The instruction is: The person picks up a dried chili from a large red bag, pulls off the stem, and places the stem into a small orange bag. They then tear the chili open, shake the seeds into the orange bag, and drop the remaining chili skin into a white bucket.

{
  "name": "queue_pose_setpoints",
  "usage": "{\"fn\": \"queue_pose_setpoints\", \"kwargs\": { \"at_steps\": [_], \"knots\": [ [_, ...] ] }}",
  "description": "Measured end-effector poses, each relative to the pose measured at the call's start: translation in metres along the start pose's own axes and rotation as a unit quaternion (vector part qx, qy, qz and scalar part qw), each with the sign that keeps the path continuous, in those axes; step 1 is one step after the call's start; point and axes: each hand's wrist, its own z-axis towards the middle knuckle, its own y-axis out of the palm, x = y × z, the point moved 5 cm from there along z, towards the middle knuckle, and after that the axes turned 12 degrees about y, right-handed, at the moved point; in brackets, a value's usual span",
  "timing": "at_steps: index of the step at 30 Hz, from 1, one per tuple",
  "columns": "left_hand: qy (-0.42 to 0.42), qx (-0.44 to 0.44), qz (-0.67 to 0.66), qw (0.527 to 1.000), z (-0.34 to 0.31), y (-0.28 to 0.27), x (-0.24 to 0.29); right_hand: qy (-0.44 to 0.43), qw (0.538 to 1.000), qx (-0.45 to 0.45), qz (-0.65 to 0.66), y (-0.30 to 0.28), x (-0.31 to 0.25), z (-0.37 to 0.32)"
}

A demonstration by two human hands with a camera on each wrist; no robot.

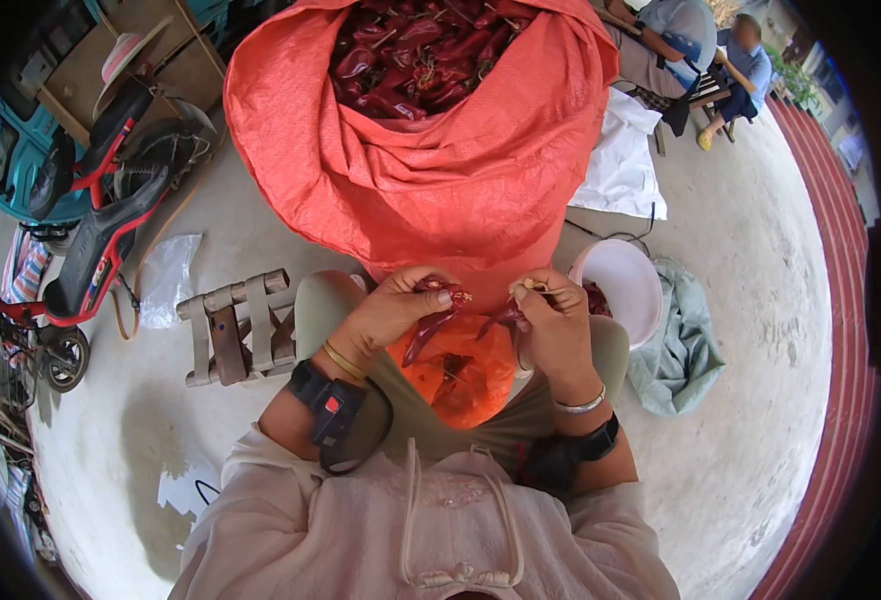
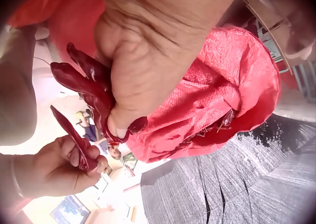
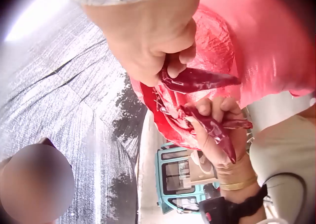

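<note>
Both hands are close together over the person's lap, in front of a large red woven sack [image 1: 411, 215]. My left hand [image 1: 386, 315] grips a few dark red dried chili peppers [image 2: 81, 83] between thumb and fingers, their tips hanging out past the hand. Across from it, my right hand [image 1: 561, 330] pinches a single dried chili pepper [image 3: 202, 81] near its stem end, with thumb and curled fingers. In the right wrist view its pointed tip reaches out above the left hand's chilies [image 3: 217, 135].
Many dried chilies [image 1: 411, 60] fill the open sack. An orange plastic bag [image 1: 466, 385] lies between the knees. A pale bucket [image 1: 641, 290] and grey-green cloth sack [image 1: 676, 350] are at the right, a low wooden stool [image 1: 231, 340] and red scooter [image 1: 96, 240] at the left.
</note>
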Motion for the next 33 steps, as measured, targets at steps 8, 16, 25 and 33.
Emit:
{"fn": "queue_pose_setpoints", "kwargs": {
  "at_steps": [8,16,25,33],
  "knots": [
    [0.004,0.008,-0.010,1.000,0.004,0.008,0.001,-0.242,0.940,0.030,-0.240,0.012,-0.008,-0.010],
    [-0.012,0.009,0.058,0.998,0.004,0.016,0.003,-0.286,0.902,0.062,-0.319,0.020,-0.007,-0.013],
    [-0.007,-0.036,0.108,0.993,0.005,0.029,0.008,-0.093,0.988,0.024,-0.124,0.003,0.015,0.005],
    [-0.049,-0.021,0.169,0.984,0.008,0.036,0.004,-0.208,0.945,0.105,-0.230,-0.011,0.018,0.002]
  ]
}}
